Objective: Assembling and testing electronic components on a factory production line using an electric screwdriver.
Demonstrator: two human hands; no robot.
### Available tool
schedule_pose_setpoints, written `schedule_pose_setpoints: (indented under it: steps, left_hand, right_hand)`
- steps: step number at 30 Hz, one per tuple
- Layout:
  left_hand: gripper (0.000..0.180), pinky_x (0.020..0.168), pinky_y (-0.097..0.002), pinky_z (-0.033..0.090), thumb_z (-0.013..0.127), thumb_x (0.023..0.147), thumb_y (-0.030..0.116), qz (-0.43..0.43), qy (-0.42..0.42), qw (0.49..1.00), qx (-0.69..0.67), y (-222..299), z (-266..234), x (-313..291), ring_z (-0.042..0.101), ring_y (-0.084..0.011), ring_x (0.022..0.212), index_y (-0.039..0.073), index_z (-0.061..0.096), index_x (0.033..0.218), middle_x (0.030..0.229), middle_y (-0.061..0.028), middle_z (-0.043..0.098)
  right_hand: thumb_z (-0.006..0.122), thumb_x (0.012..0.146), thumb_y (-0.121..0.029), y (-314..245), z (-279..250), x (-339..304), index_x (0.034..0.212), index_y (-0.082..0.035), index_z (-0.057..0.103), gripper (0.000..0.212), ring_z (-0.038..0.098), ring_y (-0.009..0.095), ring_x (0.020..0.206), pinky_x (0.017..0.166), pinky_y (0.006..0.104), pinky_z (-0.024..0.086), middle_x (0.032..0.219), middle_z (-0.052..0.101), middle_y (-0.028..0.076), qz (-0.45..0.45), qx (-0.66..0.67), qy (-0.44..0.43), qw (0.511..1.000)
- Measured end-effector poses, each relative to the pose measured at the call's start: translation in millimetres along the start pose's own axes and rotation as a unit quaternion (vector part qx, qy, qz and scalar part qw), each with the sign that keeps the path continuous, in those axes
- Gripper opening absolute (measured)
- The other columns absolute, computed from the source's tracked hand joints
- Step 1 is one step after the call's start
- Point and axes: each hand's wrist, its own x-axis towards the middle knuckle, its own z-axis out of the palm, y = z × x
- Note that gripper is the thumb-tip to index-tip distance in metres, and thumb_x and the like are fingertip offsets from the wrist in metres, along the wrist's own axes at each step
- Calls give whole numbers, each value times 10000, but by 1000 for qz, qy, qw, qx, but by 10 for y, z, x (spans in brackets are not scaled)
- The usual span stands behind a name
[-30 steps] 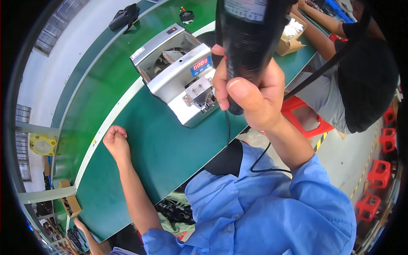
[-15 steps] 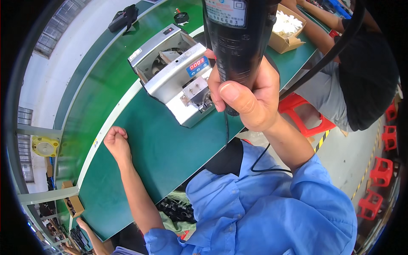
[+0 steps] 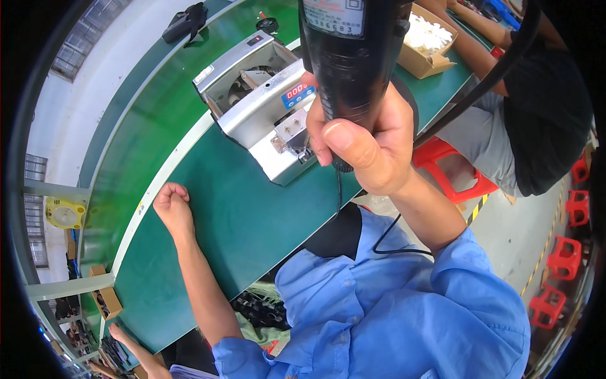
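My right hand (image 3: 369, 148) is wrapped around a black cylindrical corded tool (image 3: 353, 69), thumb pressed along its side, held up close in front of me. A label is on its upper body, and a thin black cord hangs from its lower end; its top runs out of the picture. Partly behind the tool stands a silver metal machine (image 3: 262, 101) with a small blue display panel and an open top, on the green table (image 3: 233, 221). My left hand (image 3: 173, 205) rests on the table near the white rail, its fingers curled into a fist, with nothing visible in it.
A cardboard box of white parts (image 3: 426, 35) stands at the far right beside a co-worker (image 3: 546, 120). A tape roll (image 3: 267, 24) and a black bundle (image 3: 184, 24) lie beyond the machine. Red stools (image 3: 564, 258) stand on the right; another person's hand (image 3: 120, 333) is at lower left.
The view has shifted slightly, so the machine appears a little further right. My right hand still grips the black tool, and my left fist stays by the rail.
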Motion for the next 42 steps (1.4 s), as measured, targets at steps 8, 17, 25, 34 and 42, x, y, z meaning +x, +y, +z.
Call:
schedule_pose_setpoints:
  steps: [8,17,25,34,42]
  left_hand:
    - [249,483,-201,304,332,730,-116,4,-1,1000,14,-20,-14,30,431,-74,543,16,513,623,596,-32,500]
    - [238,469,-187,273,328,723,-117,-6,-1,1000,-28,-39,-13,24,407,-73,534,19,498,627,610,-34,493]
    - [232,468,-184,268,333,726,-109,-15,4,1000,-19,7,1,18,406,-71,535,19,503,634,617,-33,494]
    - [239,470,-180,270,328,733,-114,-17,8,1000,-13,-3,-18,11,403,-70,539,21,504,645,623,-32,495]
    - [240,467,-178,267,327,737,-113,-7,0,1000,-19,-29,-20,5,399,-67,534,24,499,643,620,-31,491]
  right_hand:
    - [685,824,-117,29,14,9,1133,23,500,387,444,44,737,645,192,372,844,515,-20,0,14,2,1000]
    - [711,808,-145,68,-16,-13,1151,22,510,431,521,54,744,638,214,430,858,592,23,-13,6,9,1000]
    - [724,804,-203,156,-177,72,1031,4,538,359,481,44,630,543,209,388,732,550,3,-117,-92,45,988]
    - [723,805,-219,123,-190,95,984,-1,536,339,427,29,609,520,194,341,721,518,-23,-81,-1,72,994]
    - [730,799,-226,168,-184,95,1027,7,538,378,440,35,608,523,196,348,710,522,-15,-120,-50,69,989]
